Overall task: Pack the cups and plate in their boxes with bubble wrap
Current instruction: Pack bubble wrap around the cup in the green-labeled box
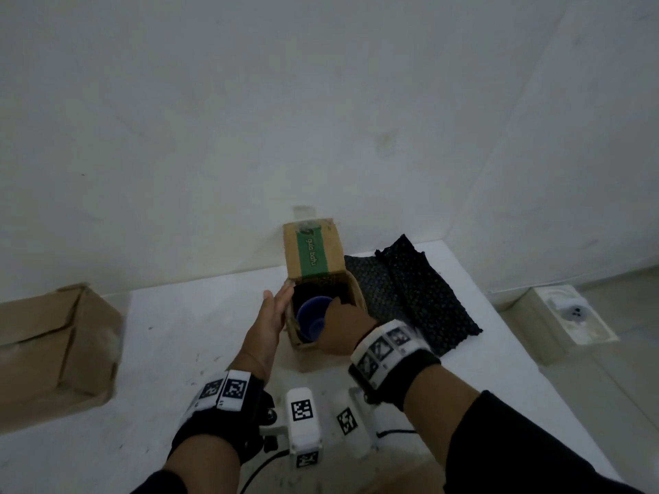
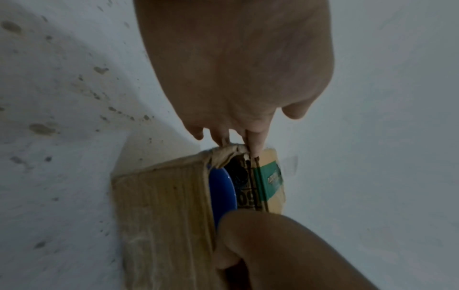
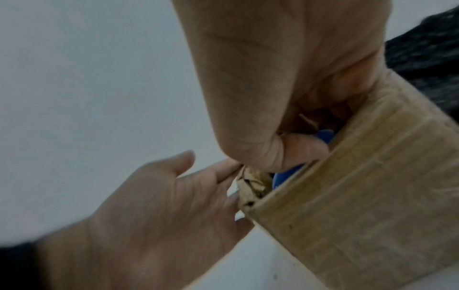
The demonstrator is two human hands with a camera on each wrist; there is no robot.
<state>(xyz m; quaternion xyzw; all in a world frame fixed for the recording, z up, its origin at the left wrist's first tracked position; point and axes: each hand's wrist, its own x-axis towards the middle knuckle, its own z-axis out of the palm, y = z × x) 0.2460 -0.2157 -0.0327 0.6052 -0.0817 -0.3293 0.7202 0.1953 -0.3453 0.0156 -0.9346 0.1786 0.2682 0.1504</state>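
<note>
A small cardboard box [image 1: 303,339] stands open on the white table [image 1: 185,326], its green-striped flap [image 1: 313,251] tilted back. A blue cup [image 1: 311,317] sits upright inside, against dark lining that looks like black bubble wrap. My right hand [image 1: 340,313] reaches in from the front and grips the cup's rim; in the right wrist view its thumb [image 3: 303,150] presses the blue cup [image 3: 285,175]. My left hand [image 1: 280,297] lies flat with straight fingers against the box's left wall. In the left wrist view its fingertips [image 2: 255,145] touch the torn top edge of the box [image 2: 164,206].
Two sheets of black bubble wrap [image 1: 410,294] lie on the table just right of the box. A larger cardboard box [image 1: 53,347] stands at the table's left edge. The wall runs close behind the table. The table's right edge drops to a tiled floor.
</note>
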